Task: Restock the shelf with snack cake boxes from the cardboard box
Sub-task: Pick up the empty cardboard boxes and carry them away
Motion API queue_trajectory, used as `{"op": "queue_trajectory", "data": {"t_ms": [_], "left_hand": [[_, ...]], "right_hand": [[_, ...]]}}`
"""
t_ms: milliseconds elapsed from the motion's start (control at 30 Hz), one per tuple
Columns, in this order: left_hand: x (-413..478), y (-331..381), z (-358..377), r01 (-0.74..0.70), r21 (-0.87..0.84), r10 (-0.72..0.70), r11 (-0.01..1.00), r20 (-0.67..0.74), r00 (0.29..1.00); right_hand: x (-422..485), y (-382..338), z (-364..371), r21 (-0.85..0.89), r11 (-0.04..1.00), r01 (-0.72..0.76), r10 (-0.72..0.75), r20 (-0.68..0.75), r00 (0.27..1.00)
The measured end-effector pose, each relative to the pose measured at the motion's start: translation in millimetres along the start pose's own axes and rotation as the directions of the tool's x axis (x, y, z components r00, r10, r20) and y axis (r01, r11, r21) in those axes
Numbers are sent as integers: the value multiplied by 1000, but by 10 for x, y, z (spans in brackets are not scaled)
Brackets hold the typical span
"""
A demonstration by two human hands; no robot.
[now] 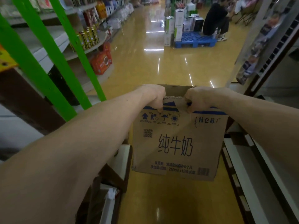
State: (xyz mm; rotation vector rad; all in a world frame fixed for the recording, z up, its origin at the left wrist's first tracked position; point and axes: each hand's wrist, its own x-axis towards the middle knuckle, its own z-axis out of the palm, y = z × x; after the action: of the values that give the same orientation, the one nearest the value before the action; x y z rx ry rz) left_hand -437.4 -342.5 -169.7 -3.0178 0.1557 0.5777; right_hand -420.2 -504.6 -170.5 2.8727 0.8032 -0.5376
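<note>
Gripping the cardboard box (pixel 176 143) by its top edge, my left hand (pixel 153 96) and right hand (pixel 199 98) hold it above the aisle floor (pixel 145 70).

Shop aisle, glossy yellow floor (pixel 145 65) with streaks of ceiling-light glare. Stocked shelves (pixel 90 38) left behind green posts (pixel 53 62). Blue pallet (pixel 195 40) with stacked cartons further down, a person (pixel 215 20) crouched just beside it. White shelving (pixel 252 167) right.

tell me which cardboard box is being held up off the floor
The brown cardboard box with blue print, gripped at its top edge by the left hand and right hand; the orange box sits by the shelf.
</note>
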Motion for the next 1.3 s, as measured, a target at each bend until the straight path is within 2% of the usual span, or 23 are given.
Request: {"op": "queue_trajectory", "data": {"t_ms": [300, 700, 1033, 1300], "left_hand": [[1099, -486, -147, 54, -25, -54, 998, -8, 999], [2748, -1089, -674, 190, -120, -193, 974, -12, 981], [3657, -1868, -1044, 290, -95, -293, 952, -21, 956], [4472, -2832, -1332, 337, -201, -332, 920, 59, 941]], "right_hand": [[1114, 327, -291, -79, 992, 94, -95, -5, 995], [2914, 1009, -960, -106, 970, 217, -217, 13, 976], [4242, 1033, -1490, -141, 937, 320, -323, 6, 946], [5524, 803, -2037, -191, 899, 395, -391, 61, 919]]}}
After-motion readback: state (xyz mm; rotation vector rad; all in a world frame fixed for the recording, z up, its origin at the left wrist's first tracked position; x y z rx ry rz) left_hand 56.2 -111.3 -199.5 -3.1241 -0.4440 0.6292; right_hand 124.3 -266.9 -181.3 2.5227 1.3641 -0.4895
